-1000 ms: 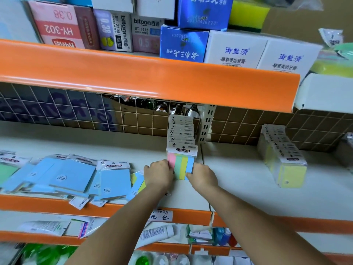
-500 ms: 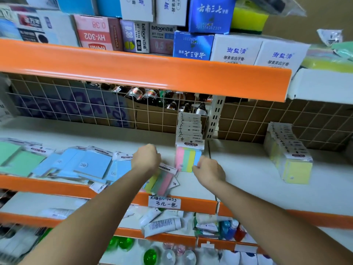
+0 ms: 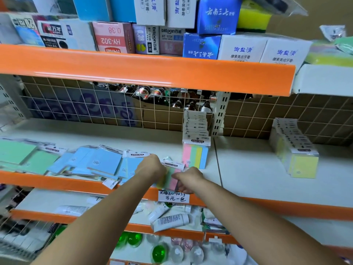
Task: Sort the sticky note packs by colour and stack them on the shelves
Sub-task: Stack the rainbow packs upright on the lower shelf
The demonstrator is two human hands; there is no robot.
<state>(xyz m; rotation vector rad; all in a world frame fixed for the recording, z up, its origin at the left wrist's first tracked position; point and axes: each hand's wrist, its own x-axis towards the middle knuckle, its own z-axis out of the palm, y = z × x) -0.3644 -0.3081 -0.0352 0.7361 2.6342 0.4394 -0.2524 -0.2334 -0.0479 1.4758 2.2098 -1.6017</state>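
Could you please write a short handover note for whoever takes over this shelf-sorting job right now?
Left hand: rests on the loose packs at the shelf's front edge; its grip is hidden.
Right hand: pinching a loose multicolour pack at the front edge, just above the handwritten price tag.
Done: multicolour row standing upright by the shelf upright; yellow row standing on the right section.
Left: the blue packs and green packs lie in loose, overlapping heaps on the left. The held multicolour pack probably belongs with its row; then stack the blue and green.
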